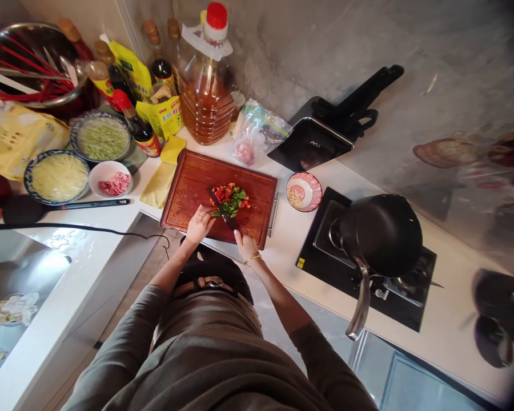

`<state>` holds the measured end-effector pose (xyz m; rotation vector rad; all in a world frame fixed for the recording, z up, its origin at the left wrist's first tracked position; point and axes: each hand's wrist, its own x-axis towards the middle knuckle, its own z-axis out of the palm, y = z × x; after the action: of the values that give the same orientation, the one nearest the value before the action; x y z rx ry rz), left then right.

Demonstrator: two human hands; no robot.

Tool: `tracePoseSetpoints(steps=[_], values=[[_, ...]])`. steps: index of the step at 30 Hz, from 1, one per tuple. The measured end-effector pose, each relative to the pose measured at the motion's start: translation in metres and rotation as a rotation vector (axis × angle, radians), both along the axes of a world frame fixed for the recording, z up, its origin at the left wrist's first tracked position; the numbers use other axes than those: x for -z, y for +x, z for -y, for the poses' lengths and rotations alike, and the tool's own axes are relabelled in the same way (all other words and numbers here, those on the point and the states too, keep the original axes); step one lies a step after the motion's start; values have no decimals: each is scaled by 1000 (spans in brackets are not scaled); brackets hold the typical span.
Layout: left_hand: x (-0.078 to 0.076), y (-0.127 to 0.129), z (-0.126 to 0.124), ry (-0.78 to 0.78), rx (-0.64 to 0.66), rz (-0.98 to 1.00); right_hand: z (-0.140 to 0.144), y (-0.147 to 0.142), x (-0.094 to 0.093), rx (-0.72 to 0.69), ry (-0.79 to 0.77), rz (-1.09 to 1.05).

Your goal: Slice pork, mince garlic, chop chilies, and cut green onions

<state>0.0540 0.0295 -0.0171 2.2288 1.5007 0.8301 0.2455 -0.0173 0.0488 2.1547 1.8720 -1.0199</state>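
Observation:
A kitchen knife [221, 206] lies across chopped red and green chili peppers [238, 201] on a brown wooden cutting board [188, 194]. My right hand [247, 246] is closed round the knife's handle, at the board's near edge. On the other side of the blade, my left hand [200, 224], with a ring on one finger, has its fingers bent together on green chili pieces at the pile's near edge. The blade covers part of the pile, and the left fingertips are partly hidden.
To the right stand a small bowl of garlic [297, 195], a knife block [314, 137] and a black pan [385, 237] on the stove. An oil jug [208, 91], sauce bottles and bowls of cut food [59, 176] crowd the back left. A sink lies lower left.

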Motion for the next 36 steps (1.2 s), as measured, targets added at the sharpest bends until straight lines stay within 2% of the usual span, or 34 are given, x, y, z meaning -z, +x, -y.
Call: tracePoseSetpoints(steps=[6, 10, 14, 18, 21, 23, 27, 32, 36], values=[[5, -6, 2, 16, 2, -35, 1, 1, -26, -26, -116, 46], [10, -7, -1, 24, 36, -31, -6, -3, -29, -32, -169, 60], [14, -9, -4, 7, 66, -28, -15, -12, -10, -31, -152, 57], [15, -8, -7, 15, 125, -44, -13, -16, 17, 32, -47, 57], [12, -5, -10, 44, 139, -59, -8, -13, 23, 105, -4, 27], [10, -5, -11, 76, 123, -55, -6, -11, 18, 119, 6, -4], [8, -10, -11, 134, 90, -53, -5, -5, -4, 66, -30, 32], [14, -17, -10, 103, 101, -90, -5, -5, -28, -23, -125, 95], [19, -17, -11, 85, 137, -115, -13, -7, -37, -36, -199, 122]])
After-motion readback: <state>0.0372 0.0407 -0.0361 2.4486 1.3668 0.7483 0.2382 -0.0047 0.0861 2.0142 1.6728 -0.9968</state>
